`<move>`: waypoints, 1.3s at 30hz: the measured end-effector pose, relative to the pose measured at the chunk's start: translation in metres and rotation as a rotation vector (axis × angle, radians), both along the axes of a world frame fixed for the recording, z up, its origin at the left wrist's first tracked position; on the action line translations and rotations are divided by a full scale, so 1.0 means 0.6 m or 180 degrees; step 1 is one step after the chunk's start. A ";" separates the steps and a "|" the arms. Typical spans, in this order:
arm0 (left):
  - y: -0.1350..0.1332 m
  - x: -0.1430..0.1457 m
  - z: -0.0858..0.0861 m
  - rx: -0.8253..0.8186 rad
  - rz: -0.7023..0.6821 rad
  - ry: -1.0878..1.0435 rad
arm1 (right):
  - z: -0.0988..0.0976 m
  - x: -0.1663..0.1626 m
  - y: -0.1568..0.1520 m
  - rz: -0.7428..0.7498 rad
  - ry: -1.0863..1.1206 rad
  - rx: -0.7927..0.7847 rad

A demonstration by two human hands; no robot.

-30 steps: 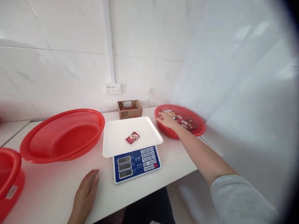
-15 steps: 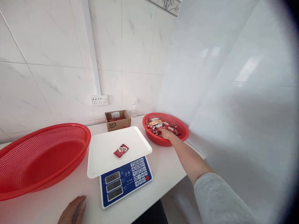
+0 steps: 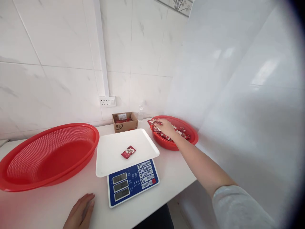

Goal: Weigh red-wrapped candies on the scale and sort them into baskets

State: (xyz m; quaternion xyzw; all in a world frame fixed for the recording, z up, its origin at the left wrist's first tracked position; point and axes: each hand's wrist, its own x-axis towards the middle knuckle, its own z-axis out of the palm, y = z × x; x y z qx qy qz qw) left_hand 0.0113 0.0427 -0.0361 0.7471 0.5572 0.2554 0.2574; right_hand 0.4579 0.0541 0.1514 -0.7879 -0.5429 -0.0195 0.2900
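My right hand [image 3: 167, 128] is above the near-left part of the right red basket [image 3: 194, 137]. Pinched in its fingers is a red-and-white packet [image 3: 150, 122], partly hidden by the hand. Below it, the basket holds many small red packets [image 3: 183, 134]. My left hand [image 3: 81, 211] lies on the white table, fingers stretched out and thumb apart, holding nothing. Between the hands stands a blue digital scale [image 3: 133, 184] with a white tray [image 3: 111, 151]. One or two red packets [image 3: 128, 152] with pale labels lie on the tray.
A large red mesh basket [image 3: 91, 128] sits on the left. Behind the scale is a small cardboard box [image 3: 126, 126] with red contents, beside a clear plastic bottle [image 3: 140, 113]. A tiled wall with a socket [image 3: 108, 101] closes off the back, and a glossy white panel the right.
My right hand has risen out of the packets toward the basket's left rim, now with a red packet in its fingers. The view has shifted slightly; my left hand stays on the table.
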 end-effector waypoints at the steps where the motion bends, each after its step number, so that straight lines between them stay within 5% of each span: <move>1: -0.004 0.003 0.007 0.0062 0.0007 -0.0008 | -0.001 -0.025 0.007 0.0253 0.0046 -0.0012; 7: -0.018 0.009 0.020 0.0462 -0.0017 -0.0098 | -0.028 -0.141 0.030 0.1305 0.0348 -0.0169; 22: -0.029 0.012 0.032 0.0530 -0.0074 -0.0201 | -0.046 -0.180 0.034 0.1216 0.0394 -0.0050; 26: -0.028 0.013 0.035 0.0592 -0.0116 -0.0189 | -0.041 -0.208 0.035 0.1611 0.0571 -0.0017; 29: -0.028 0.013 0.033 0.0552 -0.0114 -0.0146 | -0.040 -0.229 0.035 0.2019 0.0566 -0.0237; 35: -0.028 0.011 0.024 0.0498 -0.0120 -0.0163 | -0.048 -0.272 0.036 0.2036 0.0039 -0.1142; 39: -0.027 0.011 0.024 0.0533 -0.0098 -0.0163 | -0.057 -0.312 0.041 0.2603 -0.0317 -0.1145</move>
